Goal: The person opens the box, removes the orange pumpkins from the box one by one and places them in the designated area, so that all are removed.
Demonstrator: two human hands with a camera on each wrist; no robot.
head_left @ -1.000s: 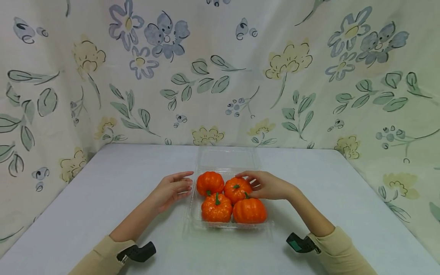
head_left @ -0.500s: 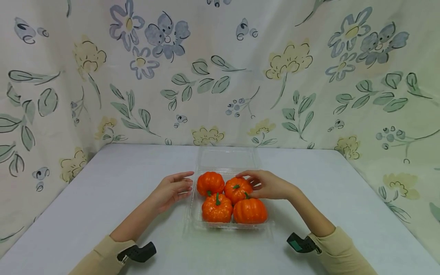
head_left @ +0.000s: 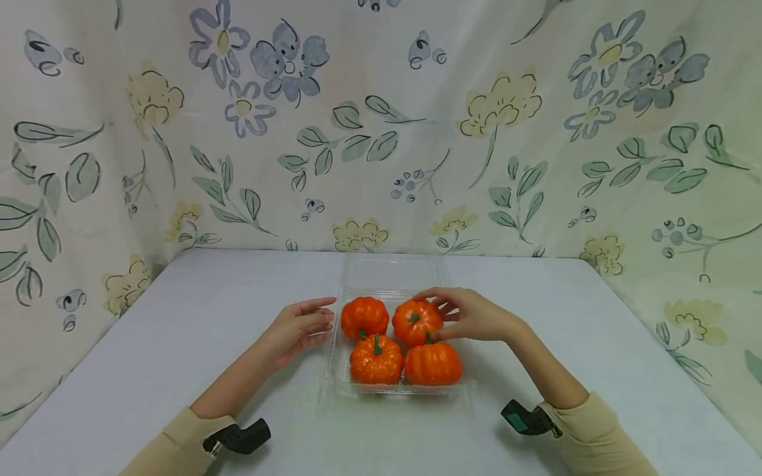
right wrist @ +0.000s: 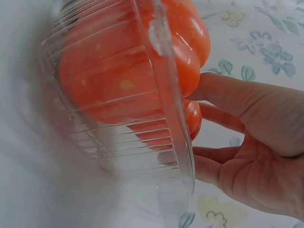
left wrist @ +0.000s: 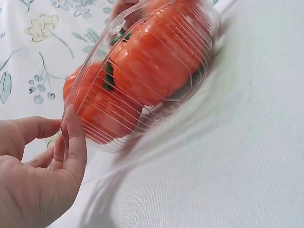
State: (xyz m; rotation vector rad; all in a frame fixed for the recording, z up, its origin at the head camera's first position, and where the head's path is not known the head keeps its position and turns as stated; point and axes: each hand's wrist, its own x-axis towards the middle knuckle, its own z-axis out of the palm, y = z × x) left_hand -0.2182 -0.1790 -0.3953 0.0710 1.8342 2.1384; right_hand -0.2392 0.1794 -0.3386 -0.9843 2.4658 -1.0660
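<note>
Several orange pumpkins with green stems stand in a clear plastic clamshell container (head_left: 331, 370) on the table. My right hand (head_left: 476, 316) holds the back right pumpkin (head_left: 417, 322), fingers on its far side and thumb near its front. Just in front of it lies the front right pumpkin (head_left: 433, 363), turned on its side. The back left pumpkin (head_left: 364, 317) and speckled front left pumpkin (head_left: 376, 360) fill the left half. At the container's left rim, my left hand (left wrist: 42, 166) has relaxed fingers, with fingertips right against the clear wall.
The container's open lid (head_left: 393, 274) lies flat behind it, towards the table's back edge. A white cloth covers the table (head_left: 238, 284). Behind hangs a floral curtain (head_left: 381, 192). Each sleeve carries a black wrist camera (head_left: 526, 418).
My right hand has shifted right and slightly back, and the back right pumpkin has moved with it, away from the back left one. The left hand has stayed at the rim.
</note>
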